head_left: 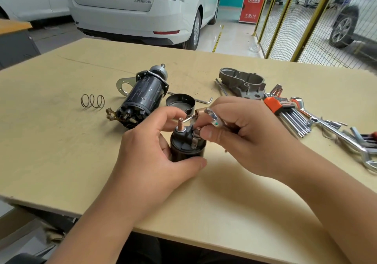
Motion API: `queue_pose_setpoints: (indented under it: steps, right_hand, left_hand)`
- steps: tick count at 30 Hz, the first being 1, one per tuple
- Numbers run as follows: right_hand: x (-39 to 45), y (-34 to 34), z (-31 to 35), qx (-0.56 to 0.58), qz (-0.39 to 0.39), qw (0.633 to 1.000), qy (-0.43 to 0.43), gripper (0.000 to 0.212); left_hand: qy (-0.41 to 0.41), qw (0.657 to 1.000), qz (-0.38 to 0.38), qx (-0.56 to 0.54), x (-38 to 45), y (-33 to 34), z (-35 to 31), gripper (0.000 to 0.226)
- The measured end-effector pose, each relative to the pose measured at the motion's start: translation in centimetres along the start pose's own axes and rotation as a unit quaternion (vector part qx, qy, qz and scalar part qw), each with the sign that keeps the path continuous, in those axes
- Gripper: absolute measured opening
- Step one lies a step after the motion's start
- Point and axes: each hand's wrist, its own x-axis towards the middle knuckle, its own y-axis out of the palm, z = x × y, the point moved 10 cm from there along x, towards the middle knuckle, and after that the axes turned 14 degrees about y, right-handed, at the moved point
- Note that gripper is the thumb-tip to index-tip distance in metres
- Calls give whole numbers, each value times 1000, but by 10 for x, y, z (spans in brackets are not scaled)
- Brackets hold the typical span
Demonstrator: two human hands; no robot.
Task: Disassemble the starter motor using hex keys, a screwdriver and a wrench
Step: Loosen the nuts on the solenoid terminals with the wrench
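My left hand [163, 147] grips a black cylindrical solenoid [186, 148] standing upright on the table, with a copper stud on its top. My right hand [240, 133] holds a clear-handled screwdriver [213, 118] in its curled fingers, and its thumb and fingertips pinch at a small terminal on the solenoid's top right. The black starter motor body [142, 96] lies on its side behind my hands. A grey aluminium housing [242, 84] rests at the back right.
A coil spring [92, 101] lies at the left. A round black cap [180, 103] and a loose hex key [204, 100] sit behind my hands. A hex key set in an orange holder [285, 110] and several wrenches [336, 129] lie at the right. White cars stand beyond the table.
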Motion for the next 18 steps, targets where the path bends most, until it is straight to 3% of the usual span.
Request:
queue_pose_setpoints:
  steps: [6, 18]
  right_hand:
    - [0, 4, -11, 81, -26, 995, 55, 19]
    - [-1, 7, -5, 23, -10, 999, 27, 33]
  left_hand:
    - [-9, 1000, -14, 2, 0, -2, 1, 66]
    - [-17, 1000, -15, 3, -1, -3, 4, 69]
